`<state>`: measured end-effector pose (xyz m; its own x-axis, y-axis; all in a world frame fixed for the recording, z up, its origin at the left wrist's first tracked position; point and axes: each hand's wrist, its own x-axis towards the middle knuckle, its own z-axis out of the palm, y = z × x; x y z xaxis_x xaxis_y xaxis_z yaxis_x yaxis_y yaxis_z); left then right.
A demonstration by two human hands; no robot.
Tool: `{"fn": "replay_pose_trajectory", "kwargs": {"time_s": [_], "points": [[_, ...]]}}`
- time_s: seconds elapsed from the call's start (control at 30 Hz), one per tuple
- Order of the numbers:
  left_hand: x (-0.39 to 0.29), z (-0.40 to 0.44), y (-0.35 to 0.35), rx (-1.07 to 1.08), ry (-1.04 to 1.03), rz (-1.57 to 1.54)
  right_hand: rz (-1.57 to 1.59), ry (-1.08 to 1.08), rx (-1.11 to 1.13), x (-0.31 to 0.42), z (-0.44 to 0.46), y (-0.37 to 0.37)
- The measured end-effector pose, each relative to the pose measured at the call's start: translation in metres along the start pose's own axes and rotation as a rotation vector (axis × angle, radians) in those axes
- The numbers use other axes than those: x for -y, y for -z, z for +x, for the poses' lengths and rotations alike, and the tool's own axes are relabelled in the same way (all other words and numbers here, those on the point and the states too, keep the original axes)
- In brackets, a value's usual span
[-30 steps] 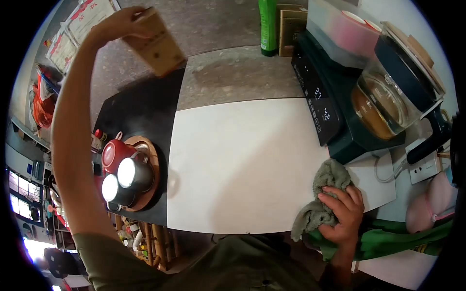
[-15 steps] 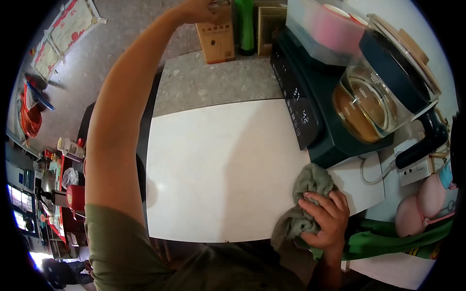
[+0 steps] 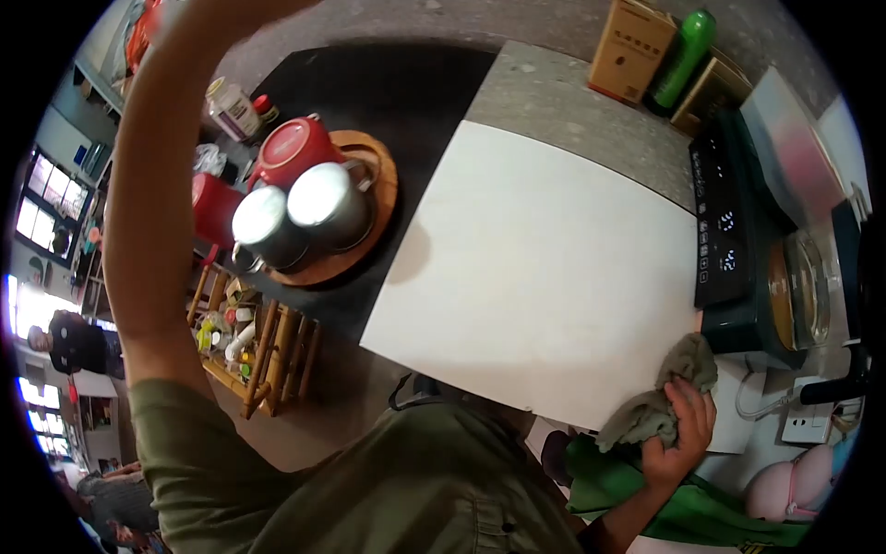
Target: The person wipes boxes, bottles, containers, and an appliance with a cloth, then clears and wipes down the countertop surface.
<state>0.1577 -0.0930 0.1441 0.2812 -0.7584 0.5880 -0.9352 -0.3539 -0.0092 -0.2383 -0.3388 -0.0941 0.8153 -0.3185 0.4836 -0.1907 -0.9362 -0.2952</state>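
Note:
A crumpled grey-green cloth point(image 3: 641, 417) lies at the right front edge of the white board point(image 3: 535, 268). My right hand point(image 3: 685, 427) grips it from the right, fingers curled over the fabric. My left arm reaches up across the left of the view, and its hand is beyond the top edge, out of sight. Behind the board, a brown cardboard box point(image 3: 632, 48) stands beside a green bottle point(image 3: 683, 61) on the grey speckled surface point(image 3: 544, 97).
At right is a dark green appliance point(image 3: 724, 231) with lit digits and a glass kettle point(image 3: 812, 286). Red and metal mugs point(image 3: 325, 205) sit on a round wooden tray point(image 3: 388, 198) at left. A bamboo rack point(image 3: 268, 355) stands lower left; people appear farther back.
My left hand has left the cardboard box and gone out of view. The camera has turned left, bringing the mugs and tray into sight. My right hand still holds the cloth.

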Motion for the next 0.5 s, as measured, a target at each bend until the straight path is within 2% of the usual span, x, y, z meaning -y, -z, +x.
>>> {"fn": "replay_pose_trajectory", "kwargs": {"time_s": [0.1,0.13,0.2,0.23,0.4,0.47,0.5], "points": [[0.009,-0.127,0.033,-0.04,0.428,-0.274,0.037,-0.05,0.016,0.002,0.0,0.002],[-0.013,-0.161,0.026,-0.194,0.505,-0.395,0.039,-0.037,0.022,0.004,0.0,0.002],[-0.018,-0.228,0.023,-0.251,0.535,-0.6,0.078,-0.093,0.009,0.009,0.004,0.001],[-0.029,-0.25,0.014,-0.337,0.674,-0.728,0.105,-0.104,0.003,0.014,0.009,0.002],[-0.021,-0.33,-0.051,-0.492,1.091,-0.796,0.054,-0.028,-0.042,0.05,0.061,-0.002],[-0.013,-0.344,-0.069,-0.492,1.115,-0.747,-0.073,-0.007,0.161,0.078,0.082,-0.007],[-0.008,-0.346,-0.075,-0.489,1.134,-0.683,-0.092,-0.015,0.154,0.086,0.091,-0.003]]}}
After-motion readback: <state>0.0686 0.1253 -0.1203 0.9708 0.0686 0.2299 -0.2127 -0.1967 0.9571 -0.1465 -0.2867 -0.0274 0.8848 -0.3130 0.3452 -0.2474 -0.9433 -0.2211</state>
